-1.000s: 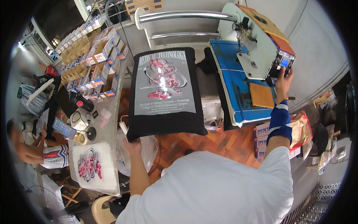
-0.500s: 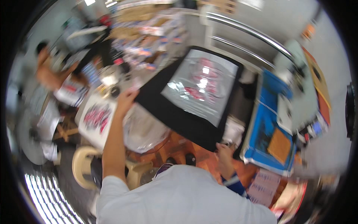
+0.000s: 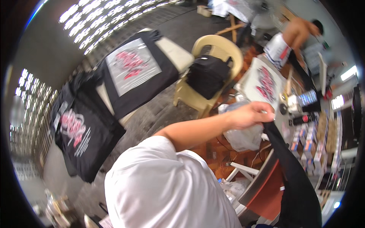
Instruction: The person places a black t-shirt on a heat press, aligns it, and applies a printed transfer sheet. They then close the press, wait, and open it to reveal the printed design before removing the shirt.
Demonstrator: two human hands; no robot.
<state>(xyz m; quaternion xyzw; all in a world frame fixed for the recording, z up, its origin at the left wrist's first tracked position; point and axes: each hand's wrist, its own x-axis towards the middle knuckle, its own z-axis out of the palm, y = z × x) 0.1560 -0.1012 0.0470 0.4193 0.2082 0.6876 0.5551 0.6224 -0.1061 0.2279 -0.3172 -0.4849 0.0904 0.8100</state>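
Looking down through the head camera, the only view at hand, the person's left hand point(image 3: 249, 114) is closed tight around the top edge of a black T-shirt point(image 3: 296, 178), which hangs from that grip down toward the lower right of the picture, its printed side turned away or too foreshortened to make out. The right hand does not show at all; whether it is holding anything I cannot tell.

Judging by how things lie, the work looks part-way through. Two black printed shirts are already spread flat: one point(image 3: 135, 72) over a pale board near the top centre, with a grey panel and red graphic facing up, and another point(image 3: 81, 140) laid out at the left, its red and white print also showing. Those two read as finished and set out. The shirt in the hand is not yet laid anywhere, so it seems to be the one in transit, and it is well apart from both of the spread ones.

Near the hand, a crumpled clear plastic bag point(image 3: 243, 136) sits just below the wrist. A white sheet with a red graphic point(image 3: 264, 83) lies on a cluttered table beyond it, with small bottles and boxes alongside. A beige plastic chair point(image 3: 224, 49) holds a black bag point(image 3: 208, 74). Another person's arm point(image 3: 296, 32) reaches in at the upper right.
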